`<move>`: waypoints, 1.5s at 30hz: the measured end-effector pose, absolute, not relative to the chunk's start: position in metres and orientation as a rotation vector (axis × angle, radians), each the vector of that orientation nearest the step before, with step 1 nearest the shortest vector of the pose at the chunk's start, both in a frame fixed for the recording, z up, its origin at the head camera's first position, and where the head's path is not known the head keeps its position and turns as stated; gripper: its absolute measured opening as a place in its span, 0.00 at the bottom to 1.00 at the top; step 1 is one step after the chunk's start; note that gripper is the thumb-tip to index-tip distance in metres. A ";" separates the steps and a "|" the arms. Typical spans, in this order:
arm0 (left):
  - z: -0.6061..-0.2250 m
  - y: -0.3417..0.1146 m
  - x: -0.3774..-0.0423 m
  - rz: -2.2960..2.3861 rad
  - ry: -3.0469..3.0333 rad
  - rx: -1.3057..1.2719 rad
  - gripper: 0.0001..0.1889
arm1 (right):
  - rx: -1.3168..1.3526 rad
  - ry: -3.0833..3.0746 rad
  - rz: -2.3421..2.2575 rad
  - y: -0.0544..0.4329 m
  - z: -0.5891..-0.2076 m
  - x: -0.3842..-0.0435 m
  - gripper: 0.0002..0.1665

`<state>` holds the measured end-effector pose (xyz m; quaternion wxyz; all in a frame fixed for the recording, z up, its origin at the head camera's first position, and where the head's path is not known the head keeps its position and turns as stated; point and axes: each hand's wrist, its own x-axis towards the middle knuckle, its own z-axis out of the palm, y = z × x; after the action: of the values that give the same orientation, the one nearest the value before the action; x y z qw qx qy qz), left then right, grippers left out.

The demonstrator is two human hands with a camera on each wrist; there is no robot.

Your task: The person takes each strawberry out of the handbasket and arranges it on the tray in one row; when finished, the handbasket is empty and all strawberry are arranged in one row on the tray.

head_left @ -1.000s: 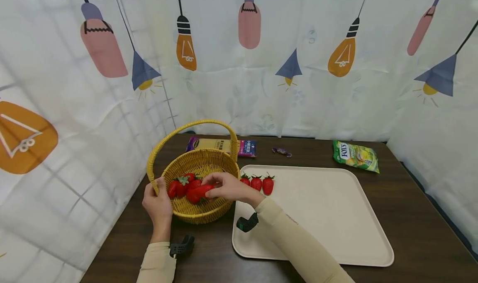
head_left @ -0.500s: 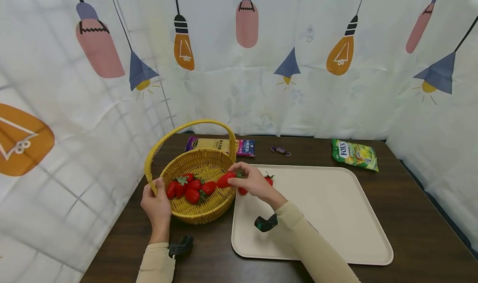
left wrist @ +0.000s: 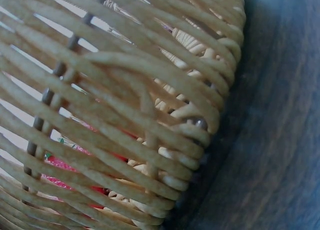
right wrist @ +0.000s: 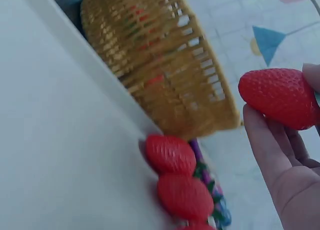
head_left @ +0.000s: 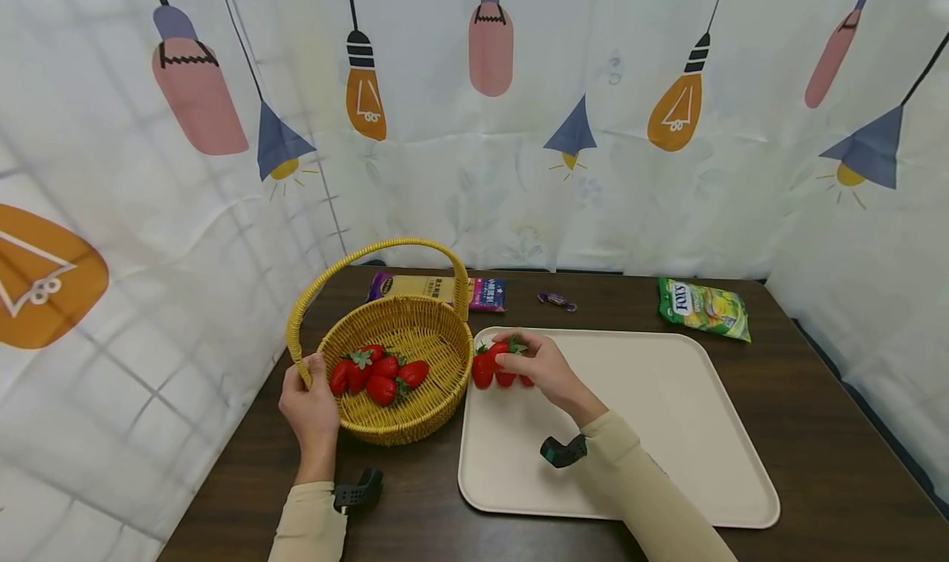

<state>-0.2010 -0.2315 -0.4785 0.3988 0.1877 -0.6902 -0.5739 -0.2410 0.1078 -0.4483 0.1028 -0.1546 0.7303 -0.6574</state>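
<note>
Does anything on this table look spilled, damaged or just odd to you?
Nothing stands out. The left hand holds the basket, with several strawberries inside. The right hand holds one strawberry above others lined up at the edge of the tray. I see no spill or damage, though parts are hidden.

The round yellow wicker basket (head_left: 433, 319) is partly hiding a flat purple-and-yellow packet (head_left: 487, 295); the right hand (head_left: 547, 369) is partly covering red oval strawberries (head_left: 506, 378)
</note>
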 end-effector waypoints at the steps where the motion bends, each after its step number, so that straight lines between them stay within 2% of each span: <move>1: -0.478 -0.231 -0.201 -1.453 -1.749 0.475 0.17 | -0.456 2.152 -1.955 0.111 -0.449 -0.242 0.24; 7: -0.478 -0.232 -0.201 -1.453 -1.750 0.465 0.18 | -0.431 2.173 -2.009 0.133 -0.452 -0.246 0.29; 28: -0.477 -0.231 -0.200 -1.452 -1.749 0.457 0.19 | -0.237 2.280 -2.094 0.189 -0.489 -0.251 0.27; 36: -0.478 -0.231 -0.201 -1.444 -1.755 0.459 0.18 | -0.161 2.312 -2.063 0.197 -0.496 -0.253 0.27; 45: -0.478 -0.232 -0.201 -1.447 -1.743 0.452 0.16 | -0.028 2.334 -1.972 0.194 -0.488 -0.249 0.27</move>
<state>-0.2014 -0.2322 -0.4781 0.4040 0.1790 -0.6902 -0.5730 -0.2488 0.1937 -0.4877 0.0431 -0.0092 0.7632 -0.6447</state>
